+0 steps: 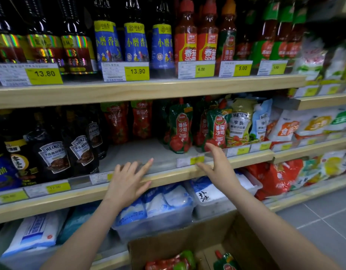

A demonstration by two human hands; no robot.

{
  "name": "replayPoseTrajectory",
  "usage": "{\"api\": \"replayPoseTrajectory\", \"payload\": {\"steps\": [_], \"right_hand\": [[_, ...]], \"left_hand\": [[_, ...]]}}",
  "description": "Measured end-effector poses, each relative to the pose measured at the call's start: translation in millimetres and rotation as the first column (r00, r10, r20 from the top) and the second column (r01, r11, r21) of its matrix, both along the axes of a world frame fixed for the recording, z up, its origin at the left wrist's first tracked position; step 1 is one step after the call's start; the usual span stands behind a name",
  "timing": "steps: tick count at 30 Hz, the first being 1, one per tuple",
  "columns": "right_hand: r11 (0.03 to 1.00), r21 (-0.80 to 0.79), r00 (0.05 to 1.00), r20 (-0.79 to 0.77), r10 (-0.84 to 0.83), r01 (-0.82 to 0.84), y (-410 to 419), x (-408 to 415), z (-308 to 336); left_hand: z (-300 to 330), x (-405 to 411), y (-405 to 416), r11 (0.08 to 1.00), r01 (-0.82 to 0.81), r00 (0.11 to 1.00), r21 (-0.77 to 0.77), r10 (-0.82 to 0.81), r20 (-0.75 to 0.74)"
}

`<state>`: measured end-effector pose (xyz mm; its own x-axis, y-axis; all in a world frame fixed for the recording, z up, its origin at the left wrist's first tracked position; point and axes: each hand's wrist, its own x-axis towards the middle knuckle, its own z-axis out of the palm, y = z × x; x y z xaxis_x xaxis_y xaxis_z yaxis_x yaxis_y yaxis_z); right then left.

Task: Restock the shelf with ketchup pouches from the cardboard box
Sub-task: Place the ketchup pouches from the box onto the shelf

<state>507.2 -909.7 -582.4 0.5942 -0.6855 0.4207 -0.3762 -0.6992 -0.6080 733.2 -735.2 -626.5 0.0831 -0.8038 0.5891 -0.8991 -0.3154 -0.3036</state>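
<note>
Head view: a shop aisle seen close up, with wooden-edged shelves of sauces and a grey tiled floor (328, 227) at lower right.
Top shelf: dark sesame-oil bottles (74, 49) at the left, blue-labelled bottles (136, 45) in the middle, red ketchup squeeze bottles (185, 41) to the right; yellow price tags (137, 72) hang along the front edge.
Middle shelf (141, 152): a bare grey stretch runs back from its front edge at the centre. Heinz black pepper sauce pouches (51, 154) stand at the left end, and red ketchup pouches (117, 121) stand far back against the rear.
Green ketchup pouches (181, 127): upright just right of the bare stretch, near the front edge, with Heinz salad dressing pouches (240, 123) just beside them on the right.
Bottom shelf: clear plastic bins (154, 217) hold white and blue bags of salt.
Cardboard box (189, 244): on the floor below the shelves, at the lower edge of view, flaps up, with more ketchup pouches (172, 264) lying inside.
Left hand (129, 182): fingers straight and spread, palm toward the shelf, fingertips over the middle shelf's front edge, holding nothing.
Right hand (217, 166): fingers loosely spread, also empty, raised at the front edge just below the green pouches; whether it touches them I cannot tell.
</note>
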Motion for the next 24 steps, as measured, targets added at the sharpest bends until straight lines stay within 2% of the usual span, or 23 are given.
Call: {"api": "replayPoseTrajectory", "payload": {"steps": [3,5,7,9,12,14,19,24], "right_hand": [[0.999,0.017,0.987,-0.159,-0.029,0.032,-1,-54,-29],[0.996,0.048,0.964,-0.257,-0.062,0.077,-2,-89,-52],[0.990,0.077,0.946,-0.313,-0.089,0.119,-3,-120,-76],[0.976,0.127,0.919,-0.376,-0.116,0.175,-2,-147,-98],[0.952,0.185,0.856,-0.502,-0.121,0.243,-3,-173,-129],[0.946,0.215,0.841,-0.532,-0.094,0.242,-5,-182,-146],[0.958,0.201,0.826,-0.561,-0.060,0.206,-16,-194,-184],[0.976,0.173,0.874,-0.486,-0.029,0.129,-20,-199,-196]], "left_hand": [[-14,-37,-12,0.983,0.155,0.985,-0.102,-0.162,-0.062],[-30,-71,-25,0.950,0.288,0.944,-0.124,-0.304,-0.131],[-51,-105,-36,0.922,0.378,0.878,-0.081,-0.384,-0.285],[-74,-134,-45,0.898,0.439,0.783,-0.012,-0.390,-0.484],[-111,-167,-58,0.864,0.491,0.679,0.114,-0.297,-0.671],[-135,-177,-65,0.849,0.496,0.618,0.181,-0.199,-0.761],[-199,-197,-91,0.809,0.510,0.545,0.293,-0.040,-0.837],[-249,-214,-110,0.768,0.452,0.535,0.454,0.173,-0.827]]}}
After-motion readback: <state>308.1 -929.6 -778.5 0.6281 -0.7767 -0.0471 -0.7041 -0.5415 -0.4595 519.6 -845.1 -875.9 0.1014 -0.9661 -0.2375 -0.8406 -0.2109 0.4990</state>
